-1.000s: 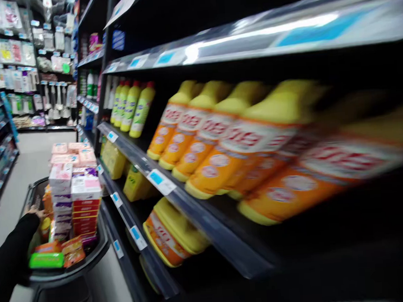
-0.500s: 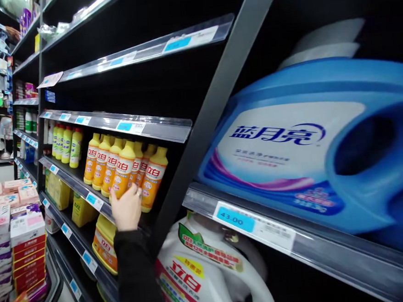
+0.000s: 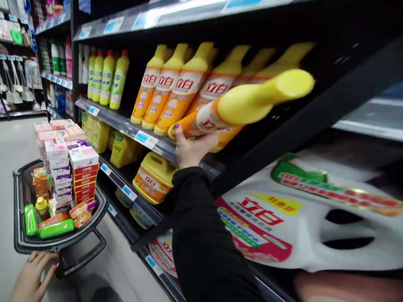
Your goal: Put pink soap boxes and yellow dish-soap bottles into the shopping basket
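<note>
My right hand [image 3: 192,147] grips the lower part of a yellow-and-orange detergent bottle [image 3: 240,107] with a white band and red lettering. The bottle is tilted, its yellow cap toward me, just in front of the shelf. Behind it stands a row of matching bottles [image 3: 183,88]. At lower left, my left hand [image 3: 33,280] has its fingers closed at the near end of a black shopping basket [image 3: 19,205], by its handle [image 3: 81,265]. Packed in the basket are stacked soap boxes [image 3: 60,174], green packets [image 3: 57,228] and a small yellow-capped bottle [image 3: 42,208].
Slim yellow-green bottles [image 3: 108,79] with red caps stand farther along the same shelf. Below are yellow jugs [image 3: 155,177]. A large white laundry detergent jug [image 3: 296,218] is close on the right, beside a dark shelf upright [image 3: 276,132]. Grey floor [image 3: 0,142] runs along the left.
My right hand has taken hold of a bottle and drawn it forward, tilting it. The view has swung down and left, bringing my left hand and the whole basket into sight.
</note>
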`<state>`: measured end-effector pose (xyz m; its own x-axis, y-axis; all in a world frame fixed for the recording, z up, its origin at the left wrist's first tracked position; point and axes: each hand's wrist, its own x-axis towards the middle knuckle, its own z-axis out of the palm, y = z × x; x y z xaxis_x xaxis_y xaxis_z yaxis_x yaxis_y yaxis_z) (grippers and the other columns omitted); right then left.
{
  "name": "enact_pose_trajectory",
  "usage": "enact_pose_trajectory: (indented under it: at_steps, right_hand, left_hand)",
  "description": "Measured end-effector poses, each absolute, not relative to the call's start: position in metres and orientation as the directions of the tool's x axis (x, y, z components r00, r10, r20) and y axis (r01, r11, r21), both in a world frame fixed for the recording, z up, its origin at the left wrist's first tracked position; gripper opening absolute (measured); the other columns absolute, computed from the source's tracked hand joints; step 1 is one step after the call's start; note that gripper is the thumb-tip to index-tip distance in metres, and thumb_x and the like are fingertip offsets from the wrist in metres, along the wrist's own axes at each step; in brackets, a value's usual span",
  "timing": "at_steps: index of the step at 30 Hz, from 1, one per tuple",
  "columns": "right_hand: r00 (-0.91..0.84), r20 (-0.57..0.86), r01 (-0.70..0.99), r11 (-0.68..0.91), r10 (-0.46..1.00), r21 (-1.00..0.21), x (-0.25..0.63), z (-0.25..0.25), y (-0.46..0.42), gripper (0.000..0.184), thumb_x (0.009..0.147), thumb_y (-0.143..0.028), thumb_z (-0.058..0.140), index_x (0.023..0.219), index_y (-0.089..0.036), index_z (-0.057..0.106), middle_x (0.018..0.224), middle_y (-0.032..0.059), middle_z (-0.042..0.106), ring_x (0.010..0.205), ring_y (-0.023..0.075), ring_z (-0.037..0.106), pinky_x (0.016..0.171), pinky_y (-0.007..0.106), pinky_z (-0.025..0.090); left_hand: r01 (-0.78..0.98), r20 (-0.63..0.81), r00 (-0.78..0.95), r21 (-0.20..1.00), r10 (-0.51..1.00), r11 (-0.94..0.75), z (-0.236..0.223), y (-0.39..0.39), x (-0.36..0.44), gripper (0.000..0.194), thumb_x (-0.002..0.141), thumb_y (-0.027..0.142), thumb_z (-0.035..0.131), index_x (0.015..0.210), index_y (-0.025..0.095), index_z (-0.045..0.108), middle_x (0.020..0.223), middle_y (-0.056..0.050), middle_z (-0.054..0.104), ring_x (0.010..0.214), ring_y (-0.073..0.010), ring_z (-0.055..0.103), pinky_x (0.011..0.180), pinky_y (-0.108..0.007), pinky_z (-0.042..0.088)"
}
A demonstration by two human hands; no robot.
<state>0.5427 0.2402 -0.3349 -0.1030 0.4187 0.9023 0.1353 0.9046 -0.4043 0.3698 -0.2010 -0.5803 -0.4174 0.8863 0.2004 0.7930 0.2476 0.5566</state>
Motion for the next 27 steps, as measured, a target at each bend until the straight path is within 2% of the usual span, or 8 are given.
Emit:
enact_pose_trajectory:
  at_steps: [3, 6, 9, 13, 18, 21, 25, 27]
  right_hand:
    - [0.145, 0.924, 0.155, 0.914, 0.355, -0.375, 0.547, -0.367, 0.216, 0.052, 0.07, -0.05, 0.067, 0.104, -0.015, 0.049, 0.112, 0.0162, 0.054, 0.125, 0.033, 0.044, 0.109, 0.054, 0.028]
    - [0.128, 0.926, 0.072, 0.928, 0.356, -0.366, 0.554, -0.406, 0.177, 0.052, 0.072, -0.052, 0.065, 0.109, -0.02, 0.049, 0.109, 0.0112, 0.056, 0.115, 0.0299, 0.055, 0.1, 0.051, 0.043]
    - [0.09, 0.892, -0.149, 0.892, 0.443, -0.427, 0.567, -0.456, 0.128, 0.06, 0.072, -0.054, 0.066, 0.117, -0.02, 0.045, 0.108, 0.0117, 0.058, 0.105, 0.0305, 0.062, 0.082, 0.048, 0.055]
    - [-0.087, 0.792, -0.304, 0.741, 0.604, -0.598, 0.606, -0.534, 0.071, 0.063, 0.073, -0.055, 0.064, 0.119, -0.017, 0.047, 0.102, 0.0131, 0.062, 0.095, 0.0302, 0.066, 0.077, 0.047, 0.056]
    - [-0.346, 0.639, -0.421, 0.495, 0.687, -0.76, 0.68, -0.609, 0.034, 0.036, 0.072, -0.046, 0.067, 0.092, -0.018, 0.057, 0.081, 0.0084, 0.064, 0.07, 0.0231, 0.066, 0.07, 0.043, 0.056]
    - [-0.342, 0.587, -0.379, 0.464, 0.734, -0.801, 0.728, -0.622, 0.016, 0.037, 0.066, -0.043, 0.072, 0.087, -0.018, 0.055, 0.077, 0.0051, 0.062, 0.063, 0.0194, 0.062, 0.065, 0.041, 0.055]
    - [-0.356, 0.555, -0.314, 0.463, 0.752, -0.829, 0.793, -0.616, -0.015, 0.041, 0.063, -0.042, 0.074, 0.089, -0.018, 0.056, 0.08, 0.0055, 0.065, 0.067, 0.019, 0.062, 0.066, 0.036, 0.053]
    - [-0.362, 0.553, -0.284, 0.477, 0.75, -0.832, 0.828, -0.615, -0.031, 0.04, 0.061, -0.041, 0.075, 0.088, -0.018, 0.058, 0.08, 0.0057, 0.067, 0.068, 0.0192, 0.063, 0.066, 0.035, 0.053]
  left_hand:
    - [0.858, 0.175, -0.324, 0.469, 0.93, 0.211, -0.577, -0.182, 0.366, 0.026, 0.09, 0.035, 0.045, 0.101, 0.023, 0.065, 0.098, -0.006, 0.071, 0.094, -0.0249, 0.06, 0.086, -0.04, 0.049]
    - [0.921, 0.113, -0.204, 0.358, 0.972, 0.152, -0.578, -0.167, 0.375, 0.029, 0.092, 0.036, 0.041, 0.1, 0.023, 0.065, 0.098, -0.005, 0.069, 0.092, -0.0235, 0.058, 0.083, -0.038, 0.046]
    - [0.977, -0.012, -0.113, 0.179, 0.993, 0.114, -0.584, -0.155, 0.394, 0.033, 0.093, 0.041, 0.038, 0.099, 0.023, 0.064, 0.096, -0.006, 0.068, 0.091, -0.0234, 0.059, 0.079, -0.037, 0.045]
    - [0.984, -0.125, -0.178, -0.011, 0.976, 0.178, -0.597, -0.147, 0.415, 0.034, 0.092, 0.043, 0.04, 0.096, 0.017, 0.061, 0.09, -0.008, 0.069, 0.085, -0.0254, 0.064, 0.075, -0.036, 0.044]
    - [0.946, -0.121, -0.309, -0.143, 0.943, 0.291, -0.605, -0.152, 0.429, 0.03, 0.094, 0.032, 0.036, 0.107, 0.012, 0.054, 0.099, -0.012, 0.067, 0.088, -0.0231, 0.065, 0.079, -0.033, 0.046]
    - [0.909, -0.069, -0.38, -0.211, 0.922, 0.359, -0.605, -0.161, 0.444, 0.036, 0.094, 0.032, 0.038, 0.12, 0.009, 0.049, 0.11, -0.014, 0.064, 0.101, -0.024, 0.061, 0.088, -0.037, 0.045]
    - [0.856, 0.011, -0.444, -0.291, 0.896, 0.428, -0.596, -0.185, 0.472, 0.057, 0.088, 0.034, 0.053, 0.137, 0.012, 0.035, 0.138, -0.017, 0.046, 0.128, -0.0314, 0.041, 0.104, -0.053, 0.032]
    - [0.852, 0.005, -0.441, -0.313, 0.897, 0.421, -0.581, -0.198, 0.484, 0.056, 0.085, 0.033, 0.058, 0.135, 0.016, 0.041, 0.138, -0.014, 0.046, 0.13, -0.0319, 0.039, 0.103, -0.054, 0.033]
